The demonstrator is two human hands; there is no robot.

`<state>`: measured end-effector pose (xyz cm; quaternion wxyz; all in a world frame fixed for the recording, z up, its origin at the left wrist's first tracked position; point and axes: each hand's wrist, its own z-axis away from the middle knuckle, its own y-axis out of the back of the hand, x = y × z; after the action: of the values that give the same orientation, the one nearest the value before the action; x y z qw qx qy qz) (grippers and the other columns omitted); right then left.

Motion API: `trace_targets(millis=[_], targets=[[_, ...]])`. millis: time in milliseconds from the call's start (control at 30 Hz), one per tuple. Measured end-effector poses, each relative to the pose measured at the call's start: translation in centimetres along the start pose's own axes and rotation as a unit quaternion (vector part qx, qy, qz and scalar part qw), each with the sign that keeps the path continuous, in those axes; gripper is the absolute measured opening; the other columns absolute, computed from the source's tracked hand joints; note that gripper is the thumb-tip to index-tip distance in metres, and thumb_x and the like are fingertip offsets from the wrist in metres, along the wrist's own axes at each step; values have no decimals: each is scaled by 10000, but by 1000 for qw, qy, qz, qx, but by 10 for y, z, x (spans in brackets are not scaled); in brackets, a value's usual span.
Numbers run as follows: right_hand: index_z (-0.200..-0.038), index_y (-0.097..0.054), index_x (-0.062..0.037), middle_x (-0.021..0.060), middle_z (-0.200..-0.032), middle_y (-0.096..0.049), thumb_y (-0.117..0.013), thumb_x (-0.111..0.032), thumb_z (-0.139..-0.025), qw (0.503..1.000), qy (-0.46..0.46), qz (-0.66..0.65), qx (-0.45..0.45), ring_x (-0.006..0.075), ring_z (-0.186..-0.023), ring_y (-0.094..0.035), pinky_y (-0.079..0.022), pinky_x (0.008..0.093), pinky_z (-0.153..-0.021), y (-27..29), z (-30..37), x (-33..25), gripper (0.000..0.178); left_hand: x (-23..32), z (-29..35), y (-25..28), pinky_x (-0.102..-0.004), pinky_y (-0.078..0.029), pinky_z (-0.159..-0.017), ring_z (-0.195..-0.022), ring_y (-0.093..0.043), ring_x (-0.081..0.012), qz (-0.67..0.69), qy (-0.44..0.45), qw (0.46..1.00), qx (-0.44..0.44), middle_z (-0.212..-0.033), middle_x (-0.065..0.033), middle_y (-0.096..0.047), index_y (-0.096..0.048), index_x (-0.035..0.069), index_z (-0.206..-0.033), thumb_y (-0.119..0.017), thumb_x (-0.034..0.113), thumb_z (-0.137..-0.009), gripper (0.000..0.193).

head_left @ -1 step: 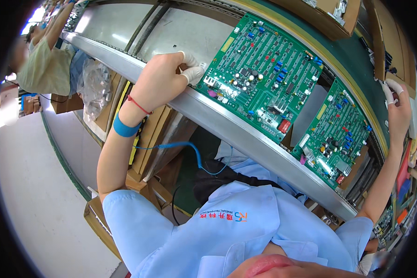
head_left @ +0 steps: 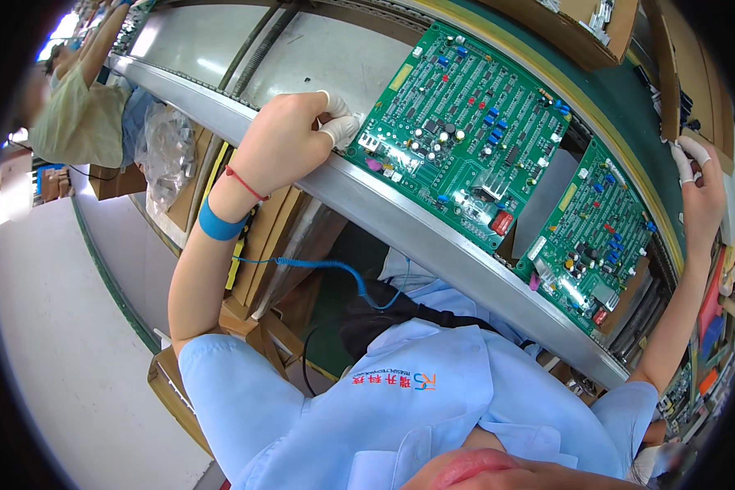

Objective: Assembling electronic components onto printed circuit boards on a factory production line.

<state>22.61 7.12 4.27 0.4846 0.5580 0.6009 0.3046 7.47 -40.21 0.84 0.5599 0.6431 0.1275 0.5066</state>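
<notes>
My left hand (head_left: 290, 135) has white finger cots on its fingertips and is closed in a pinch on a small white part (head_left: 358, 119). It sits at the left edge of a large green circuit board (head_left: 465, 122), close to a white connector on it. A second green circuit board (head_left: 592, 233) lies to the right, on the same rail track. Far off to the right, my right hand (head_left: 701, 184), also in white finger cots, is beside a cardboard box (head_left: 698, 65). Its thumb and forefinger are drawn together; anything between them is too small to make out.
A metal rail (head_left: 433, 216) runs along the near side of the boards. Another open carton (head_left: 567, 28) with small parts stands at the back. A blue coiled cord (head_left: 327, 264) hangs from my left wristband (head_left: 220, 220). Another person (head_left: 82, 114) works at the far left.
The coiled cord has swung slightly and my left forearm has shifted a touch. Both hands and the boards stay in nearly the same places.
</notes>
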Motion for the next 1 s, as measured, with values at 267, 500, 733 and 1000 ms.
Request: trace_targets(millis=[267,500,733,1000], targets=[[-1004,-650,-28,39,-911,-614,-697,-50,-837,990,135,-44,-13,115,-725,-572,-465,219,-635,-17,-11,-68,174,13,-13,9,-336,-464,-574,-562,-586,-210,-53,11,997,-60,-646,-136,-627,-672,-29,-830,-678,199,-848,229],[-970,-661,-66,49,-859,-628,-701,-100,-824,976,168,-133,-29,171,-726,-607,-473,253,-638,-40,-26,-111,156,21,-22,15,-335,-451,-563,-536,-554,-212,-54,25,991,-116,-625,-134,-606,-680,-34,-797,-665,236,-859,277],[-863,-678,-11,149,-854,-655,-669,-147,-787,977,148,-133,-77,322,-824,-637,-505,410,-737,-75,-74,-184,156,-13,-15,21,-278,-418,-589,-608,-507,-115,4,80,996,25,-615,-54,-577,-715,-12,-821,-575,324,-944,385],[-905,-739,-111,80,-845,-706,-612,-167,-815,984,150,14,-94,269,-802,-675,-534,404,-707,-127,-92,-185,165,-25,-7,-21,-312,-380,-788,-671,-516,-188,69,-28,967,243,-674,-51,-624,-736,62,-847,-613,234,-919,223]])
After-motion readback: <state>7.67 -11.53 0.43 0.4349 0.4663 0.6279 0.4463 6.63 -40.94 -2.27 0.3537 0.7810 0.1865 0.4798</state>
